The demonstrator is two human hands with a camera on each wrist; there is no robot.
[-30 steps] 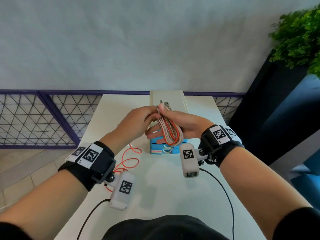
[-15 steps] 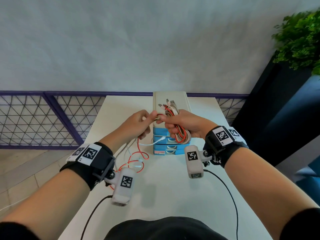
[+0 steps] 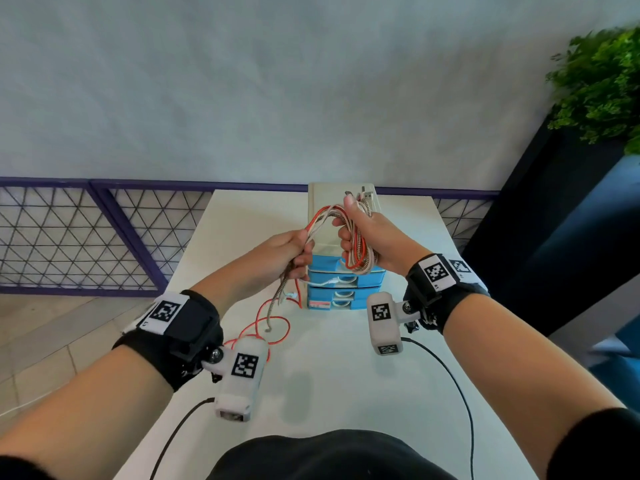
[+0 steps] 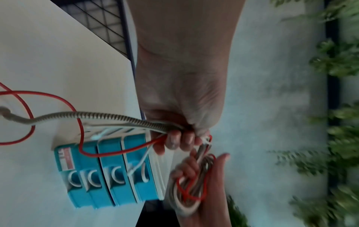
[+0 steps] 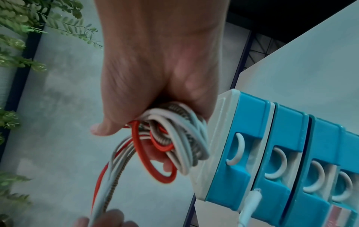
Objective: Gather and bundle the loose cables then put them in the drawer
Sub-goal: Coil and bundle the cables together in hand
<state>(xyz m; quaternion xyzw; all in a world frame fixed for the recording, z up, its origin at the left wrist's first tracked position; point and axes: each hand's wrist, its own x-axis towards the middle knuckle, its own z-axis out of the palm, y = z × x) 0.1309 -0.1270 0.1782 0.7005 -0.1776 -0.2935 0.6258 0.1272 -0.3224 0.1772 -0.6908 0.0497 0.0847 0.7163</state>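
My right hand [image 3: 367, 233] grips a coiled bundle of red, white and braided cables [image 3: 360, 254] in front of the small drawer unit [image 3: 346, 289], with the plug ends sticking up past my thumb. The coil [image 5: 170, 141] fills that hand's palm in the right wrist view. My left hand [image 3: 294, 251] holds the loose strands [image 4: 120, 121] that run from the coil. Below it, the braided cable end [image 3: 273, 310], a white plug [image 3: 329, 281] and the red cable loops [image 3: 263, 327] trail onto the white table [image 3: 346, 375]. The blue drawers [image 4: 108, 176] are all closed.
The drawer unit stands at the far middle of the narrow table. A purple mesh railing [image 3: 104, 237] runs behind and to the left. A dark planter with a green plant [image 3: 599, 81] stands at the right. Black wires from the wrist cameras [image 3: 460, 393] lie on the table.
My left hand has slid down and away from the right hand, drawing the loose strands into an arch between them. The right hand has lifted the coil a little higher.
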